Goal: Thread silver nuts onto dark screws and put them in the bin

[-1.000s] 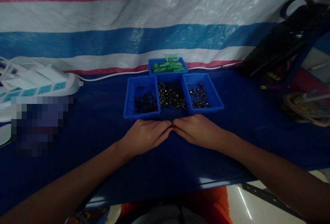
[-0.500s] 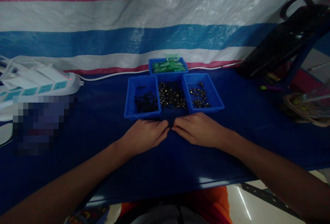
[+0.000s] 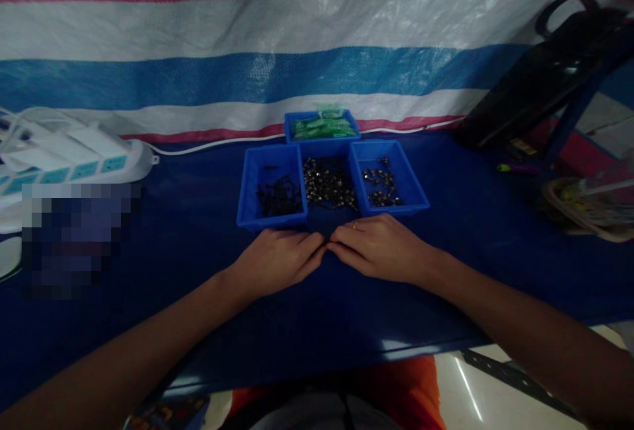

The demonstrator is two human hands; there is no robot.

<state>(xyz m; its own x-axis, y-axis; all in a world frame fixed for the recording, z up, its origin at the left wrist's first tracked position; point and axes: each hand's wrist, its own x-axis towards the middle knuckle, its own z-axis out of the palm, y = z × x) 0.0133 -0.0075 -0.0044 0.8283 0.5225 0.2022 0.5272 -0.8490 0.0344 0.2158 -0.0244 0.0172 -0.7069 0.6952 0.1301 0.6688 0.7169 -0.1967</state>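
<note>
My left hand (image 3: pixel 282 257) and my right hand (image 3: pixel 379 247) meet fingertip to fingertip just in front of the bins. Both are pinched closed; whatever is between the fingers is too small or hidden to make out. Behind my left hand stands a blue bin (image 3: pixel 247 187) with thin dark pieces (image 3: pixel 280 197). The right blue bin (image 3: pixel 409 182), behind my right hand, holds small shiny metal parts (image 3: pixel 381 185). Between these two bins lies a pile of small dark and metallic parts (image 3: pixel 329 182). Farther back, another blue bin (image 3: pixel 288 127) contains green plastic packets (image 3: pixel 324 127).
At left sits a white power strip (image 3: pixel 74 159) with plugs, its cable (image 3: pixel 208 147) running along the back. A black bottle-like object (image 3: pixel 539 80) leans at the right, near a basket (image 3: pixel 589 212) and a purple pen-like item (image 3: pixel 520 168). Striped sheeting (image 3: pixel 317 27) hangs behind the blue tabletop (image 3: pixel 317 331).
The view has shifted very slightly. My hands stay pinched together in the same place, with the fingertips marginally closer.
</note>
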